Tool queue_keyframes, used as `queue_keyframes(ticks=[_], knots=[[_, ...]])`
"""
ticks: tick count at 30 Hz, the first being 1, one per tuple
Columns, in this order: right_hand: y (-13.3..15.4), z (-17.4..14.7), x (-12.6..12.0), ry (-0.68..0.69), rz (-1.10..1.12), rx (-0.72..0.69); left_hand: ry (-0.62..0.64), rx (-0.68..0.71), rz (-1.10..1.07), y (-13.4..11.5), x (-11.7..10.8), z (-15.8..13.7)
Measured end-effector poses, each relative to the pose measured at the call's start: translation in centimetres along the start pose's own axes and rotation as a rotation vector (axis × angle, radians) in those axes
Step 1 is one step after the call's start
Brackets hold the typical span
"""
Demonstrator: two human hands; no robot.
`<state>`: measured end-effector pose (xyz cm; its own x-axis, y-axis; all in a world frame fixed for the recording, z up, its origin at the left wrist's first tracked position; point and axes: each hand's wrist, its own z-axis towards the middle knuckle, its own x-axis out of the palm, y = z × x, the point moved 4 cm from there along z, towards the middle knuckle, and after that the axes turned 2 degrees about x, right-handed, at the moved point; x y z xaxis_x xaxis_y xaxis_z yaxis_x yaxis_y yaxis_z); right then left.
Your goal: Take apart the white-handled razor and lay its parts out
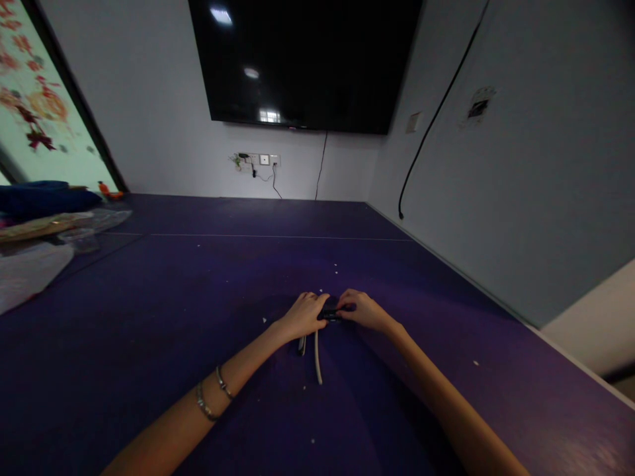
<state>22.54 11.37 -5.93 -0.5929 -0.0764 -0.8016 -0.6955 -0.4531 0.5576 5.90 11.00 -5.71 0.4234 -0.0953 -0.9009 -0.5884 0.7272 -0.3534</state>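
My left hand [305, 314] is closed on the left end of a small dark object [331, 315], low over the purple tabletop. At its right end my right hand [361, 309] pinches the same object with thumb and fingertips. The object is too small and too covered by fingers to name. A pale cable-like strip [318, 360] lies below my left hand, its upper end hidden by that hand. Beside it is a short silvery piece with a dark end [301, 346], partly under my wrist.
White scraps are scattered over the purple surface [223, 277]. Plastic bags [34, 268] and dark blue cloth [44, 197] are piled at the left. A television [307, 59] hangs above wall sockets [259, 159]. A black cable [426, 135] dangles along the right wall.
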Motion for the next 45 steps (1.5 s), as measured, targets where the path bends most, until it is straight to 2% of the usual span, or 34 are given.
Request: queue_keyframes(ticks=[5, 8, 11, 14, 17, 21, 24, 29, 32, 35, 38, 40, 45], knots=[[0.1, 0.0, -0.6, -0.021, -0.009, -0.007, -0.002, 0.005, 0.000, -0.3, -0.3, 0.0], [0.0, 0.0, -1.1, -0.049, -0.017, -0.011, -0.048, -0.001, 0.027, -0.7, -1.7, 0.0], [-0.1, 0.0, -1.7, -0.081, -0.029, -0.016, -0.120, -0.076, 0.042, -1.0, -3.8, -0.7], [-0.2, -0.1, -2.1, -0.101, -0.039, -0.006, -0.126, -0.232, 0.014, -0.6, -5.0, -2.2], [-0.3, -0.1, -2.4, -0.099, -0.034, 0.025, -0.072, -0.374, -0.037, -0.1, -4.4, -4.2], [-0.2, 0.0, -2.3, -0.086, -0.006, 0.054, 0.040, -0.420, 0.031, -0.3, -2.7, -6.0], [0.3, 0.1, -2.2, -0.083, -0.001, 0.062, 0.111, -0.445, 0.155, -0.8, -1.9, -6.5], [1.6, 0.2, -2.3, -0.104, 0.041, 0.081, 0.127, -0.501, 0.246, -1.0, -1.5, -6.3], [2.7, 0.3, -2.2, -0.183, 0.237, 0.138, 0.145, -0.542, 0.242, -0.8, -1.2, -6.3], [3.6, 0.2, -1.1, -0.290, 0.664, 0.294, 0.146, -0.559, 0.221, -0.6, -1.1, -6.2], [4.7, 0.1, 1.1, -0.244, 0.989, 0.420, 0.120, -0.580, 0.208, -0.7, -1.5, -6.2], [5.5, 0.1, 2.4, -0.189, 1.068, 0.462, 0.083, -0.569, 0.209, -1.1, -2.1, -6.1], [7.1, -0.4, 4.1, -0.183, 1.196, 0.485, -0.012, -0.517, 0.250, -3.0, -3.7, -5.6]])
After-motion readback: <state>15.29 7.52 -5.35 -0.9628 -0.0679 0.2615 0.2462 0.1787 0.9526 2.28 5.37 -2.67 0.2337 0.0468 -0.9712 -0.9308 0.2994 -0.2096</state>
